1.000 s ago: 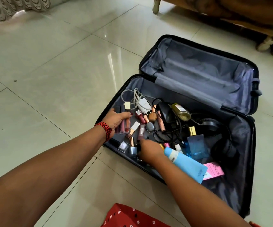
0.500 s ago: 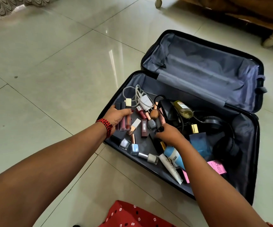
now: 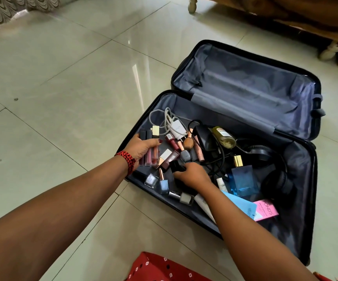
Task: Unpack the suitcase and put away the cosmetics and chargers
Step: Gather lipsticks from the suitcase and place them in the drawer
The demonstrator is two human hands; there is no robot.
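The black hard-shell suitcase with grey lining (image 3: 301,169) lies open on the glossy pale tiled floor (image 3: 62,98), its lid (image 3: 245,88) flat and bare on the far side. Everything sits in the near half.

My left grip (image 3: 141,148) is at the near-left corner, closed round a bundle of pink and mauve lip gloss tubes (image 3: 150,157); their dark and gold caps stick out past my fingers. A red braided thread band (image 3: 127,158) circles that wrist.

My right grip (image 3: 192,176) is down among the cosmetics in the middle, fingers curled over a small black item (image 3: 176,166). I cannot tell what it is or whether it is off the lining.

Just before my right grip lie two pale blue nail polish bottles (image 3: 163,184) and a grey one (image 3: 185,197) on its side.

The white charger with its coiled cable (image 3: 177,128) rests at the far-left end. A black charger block (image 3: 201,136) sits beside it, touching a yellow-green oil bottle (image 3: 223,136). Black headphones (image 3: 265,155) lie to the right, with a square blue perfume bottle with a gold cap (image 3: 242,179) near them. A light blue tube (image 3: 239,203) and a pink Pond's tube (image 3: 265,209) lie by my right forearm.
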